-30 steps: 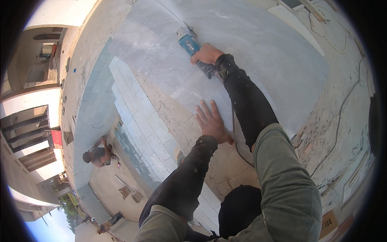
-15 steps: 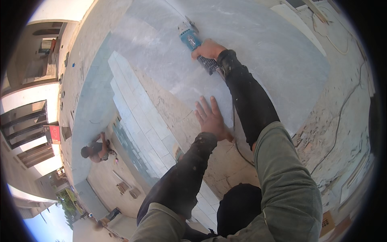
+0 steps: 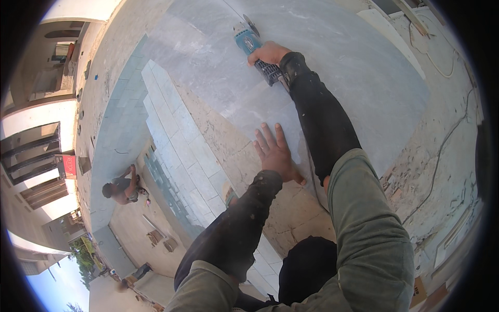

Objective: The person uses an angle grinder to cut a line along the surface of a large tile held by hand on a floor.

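Observation:
My right hand [image 3: 270,53] is closed around the body of a teal and black angle grinder [image 3: 246,42], over the far part of a large grey stone slab [image 3: 353,99]. The grinder's cutting disc [image 3: 251,24] shows edge-on at its far end. A thin pale line runs across the slab beyond the disc; whether the disc touches the stone I cannot tell. My left hand [image 3: 277,158] is open, fingers spread, pressed flat at the slab's near edge. The grinder's cord trails back under my right forearm.
Rows of pale tiles [image 3: 182,138] run along a ledge to the left. Beyond it, in a sunken area, another person [image 3: 125,190] crouches by a tiled wall. A dark cable [image 3: 439,161] crosses rough ground on the right, with a pale hose [image 3: 442,70] farther off.
The dust haze and spray around the disc have mostly thinned out. The grinder has shifted slightly away and to the right, its disc more visible. My left hand stays flat.

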Demonstrator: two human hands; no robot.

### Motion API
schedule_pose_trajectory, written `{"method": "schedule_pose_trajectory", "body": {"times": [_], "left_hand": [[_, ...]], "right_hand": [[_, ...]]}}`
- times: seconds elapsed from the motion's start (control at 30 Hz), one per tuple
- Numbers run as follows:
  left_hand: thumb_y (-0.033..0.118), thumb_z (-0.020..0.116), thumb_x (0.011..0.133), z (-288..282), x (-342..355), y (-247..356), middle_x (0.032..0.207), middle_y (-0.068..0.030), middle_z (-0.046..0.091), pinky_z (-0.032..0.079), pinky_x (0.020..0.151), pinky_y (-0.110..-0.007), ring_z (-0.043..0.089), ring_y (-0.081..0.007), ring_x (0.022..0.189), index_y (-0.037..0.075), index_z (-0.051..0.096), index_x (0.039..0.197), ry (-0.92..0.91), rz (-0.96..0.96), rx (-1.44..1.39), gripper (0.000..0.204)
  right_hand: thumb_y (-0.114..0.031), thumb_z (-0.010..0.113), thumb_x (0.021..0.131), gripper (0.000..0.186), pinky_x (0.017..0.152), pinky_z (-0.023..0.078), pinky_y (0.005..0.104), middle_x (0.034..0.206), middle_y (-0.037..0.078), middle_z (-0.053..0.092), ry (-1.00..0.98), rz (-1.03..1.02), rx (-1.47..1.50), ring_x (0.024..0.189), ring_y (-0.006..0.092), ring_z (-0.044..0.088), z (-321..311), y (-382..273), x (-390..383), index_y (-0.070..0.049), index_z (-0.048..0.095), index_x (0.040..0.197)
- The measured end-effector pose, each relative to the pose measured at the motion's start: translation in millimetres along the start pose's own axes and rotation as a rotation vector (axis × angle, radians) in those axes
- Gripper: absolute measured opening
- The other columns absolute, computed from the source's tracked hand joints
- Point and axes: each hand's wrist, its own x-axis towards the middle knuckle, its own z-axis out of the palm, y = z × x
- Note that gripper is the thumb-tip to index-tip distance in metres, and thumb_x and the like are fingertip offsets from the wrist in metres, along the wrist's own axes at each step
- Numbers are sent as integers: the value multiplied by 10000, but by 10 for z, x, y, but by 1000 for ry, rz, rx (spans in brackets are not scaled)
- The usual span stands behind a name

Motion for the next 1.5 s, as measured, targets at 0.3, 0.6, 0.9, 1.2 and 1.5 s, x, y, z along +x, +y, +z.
{"method": "schedule_pose_trajectory", "body": {"times": [0.3, 0.6, 0.9, 1.2, 1.5], "left_hand": [[510, 1075, 335, -35, -7, 16, 1670, -429, -172, -70, 1230, -723, -192, -662, 1534, -22, -205, 1635, -23, -13, -2, 1901], [543, 1070, 339, 50, 22, -26, 1674, -427, -168, -47, 1232, -727, -178, -671, 1532, 2, -190, 1648, 27, -1, 28, 1896], [588, 1063, 336, -62, -14, 62, 1657, -449, -166, -16, 1229, -735, -167, -683, 1527, -43, -187, 1632, -7, -21, 76, 1908], [519, 1076, 327, 1, -2, 83, 1657, -442, -166, -21, 1232, -727, -163, -678, 1530, -39, -179, 1624, 35, -18, 46, 1889], [478, 1074, 367, -31, -11, 70, 1670, -435, -140, -25, 1240, -716, -152, -663, 1541, -38, -126, 1645, 27, -23, 51, 1828]], "right_hand": [[-318, 875, 651, 600, 697, 528, 383, 935, 181, 735, 2, -26, 20, 771, 284, 691, 11, 40, -89, 128, 751, 1033], [-346, 873, 632, 579, 764, 560, 388, 973, 213, 759, 13, -21, 35, 828, 310, 722, 45, 190, -225, 95, 778, 995], [-294, 875, 650, 528, 706, 540, 386, 894, 187, 740, 20, -26, 29, 743, 284, 694, 46, 276, -437, 123, 759, 952], [-338, 863, 624, 589, 756, 567, 402, 975, 209, 762, -16, 19, 22, 822, 311, 733, 17, 231, -386, 84, 773, 1025], [-364, 869, 626, 637, 816, 569, 403, 1056, 226, 766, -11, 12, -15, 901, 342, 741, 9, 164, -344, 76, 776, 1077]]}}
